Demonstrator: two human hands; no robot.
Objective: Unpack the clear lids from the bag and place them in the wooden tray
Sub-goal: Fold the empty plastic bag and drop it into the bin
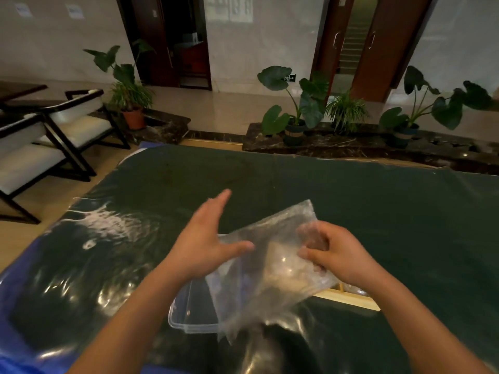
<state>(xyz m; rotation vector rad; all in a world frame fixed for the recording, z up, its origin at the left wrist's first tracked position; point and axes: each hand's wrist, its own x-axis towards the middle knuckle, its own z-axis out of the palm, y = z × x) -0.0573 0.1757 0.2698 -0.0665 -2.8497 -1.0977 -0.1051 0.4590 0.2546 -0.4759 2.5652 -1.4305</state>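
A clear plastic bag hangs in the air over the table, blurred by motion. My right hand grips its right side with curled fingers. My left hand is spread, fingers straight, its thumb touching the bag's left edge. A clear lid lies flat on the table under the bag, partly hidden by it. A wooden tray shows only as a pale rim below my right wrist. I cannot tell what is inside the bag.
The table has a dark green cover under shiny clear film. Beyond its far edge stand potted plants on a dark stone ledge. Two white-cushioned chairs stand to the left.
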